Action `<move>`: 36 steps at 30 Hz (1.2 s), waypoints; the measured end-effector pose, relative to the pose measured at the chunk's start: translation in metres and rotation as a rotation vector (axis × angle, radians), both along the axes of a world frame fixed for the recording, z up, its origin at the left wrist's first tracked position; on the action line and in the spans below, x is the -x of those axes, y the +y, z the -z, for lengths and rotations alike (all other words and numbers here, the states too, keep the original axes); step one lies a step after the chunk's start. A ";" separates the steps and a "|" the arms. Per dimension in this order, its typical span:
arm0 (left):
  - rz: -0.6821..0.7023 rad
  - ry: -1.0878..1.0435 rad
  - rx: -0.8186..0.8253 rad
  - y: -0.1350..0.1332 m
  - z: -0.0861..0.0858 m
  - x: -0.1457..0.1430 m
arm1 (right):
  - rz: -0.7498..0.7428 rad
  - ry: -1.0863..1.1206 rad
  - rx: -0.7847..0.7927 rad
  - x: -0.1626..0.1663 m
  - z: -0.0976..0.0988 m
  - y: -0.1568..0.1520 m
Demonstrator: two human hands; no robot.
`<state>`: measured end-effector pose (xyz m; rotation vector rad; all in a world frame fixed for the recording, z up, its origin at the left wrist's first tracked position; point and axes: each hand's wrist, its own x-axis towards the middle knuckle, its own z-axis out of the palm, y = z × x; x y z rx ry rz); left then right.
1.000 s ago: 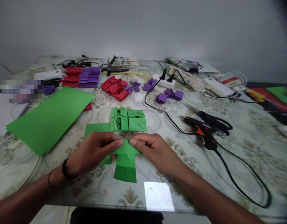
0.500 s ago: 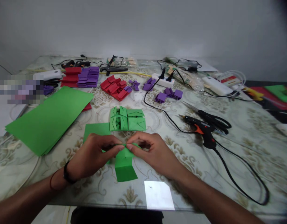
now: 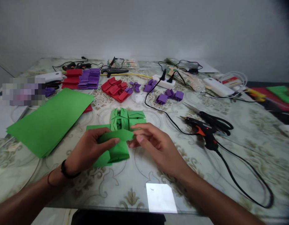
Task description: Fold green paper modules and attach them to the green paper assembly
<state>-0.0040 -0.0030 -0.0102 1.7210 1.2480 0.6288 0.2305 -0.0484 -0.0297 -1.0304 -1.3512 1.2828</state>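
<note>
My left hand (image 3: 87, 150) pinches a folded, creased piece of green paper (image 3: 119, 151) between thumb and fingers. My right hand (image 3: 159, 147) is at the paper's right end, its fingers curved and apart; whether a fingertip touches the edge is hard to tell. Beneath the held piece, partly hidden, lies another green sheet (image 3: 103, 161) on the table. Just beyond my hands sit folded green paper units (image 3: 119, 118), side by side, the right ones partly covered by my right fingers.
Green sheets (image 3: 53, 118) are stacked at left. Scissors (image 3: 215, 120) and a corded hot glue gun (image 3: 203, 128) lie at right. Further back are red folded units (image 3: 115, 89), purple folded pieces (image 3: 162, 98) and a power strip (image 3: 164, 82).
Both hands were pinching the paper's middle together. Now the paper is turned and lifted in my left hand, and my right hand has loosened and shifted slightly right.
</note>
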 end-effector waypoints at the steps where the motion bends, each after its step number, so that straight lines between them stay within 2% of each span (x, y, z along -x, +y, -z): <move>1: -0.054 -0.025 -0.013 0.001 -0.001 0.000 | 0.016 0.007 -0.016 -0.001 -0.001 0.000; 5: -0.174 -0.072 -0.079 0.001 -0.002 -0.001 | 0.056 -0.062 -0.002 0.003 -0.005 -0.006; 10: -0.152 -0.125 -0.074 -0.005 0.001 -0.004 | -0.033 -0.161 0.071 0.014 -0.003 -0.012; 15: -0.097 -0.205 0.022 -0.003 0.002 -0.003 | -0.072 -0.122 0.135 0.010 -0.001 -0.009; 20: -0.027 -0.290 0.217 -0.001 0.005 0.001 | -0.133 0.004 0.152 -0.001 -0.006 -0.002; 23: -0.020 -0.350 0.269 -0.002 0.007 0.001 | -0.175 0.013 0.129 -0.004 -0.007 0.000; 28: -0.026 -0.447 0.267 -0.002 0.010 0.002 | -0.196 -0.058 0.129 -0.008 -0.007 0.000; 36: -0.018 -0.300 0.114 -0.002 0.008 0.006 | -0.149 -0.262 -0.067 -0.011 -0.002 0.003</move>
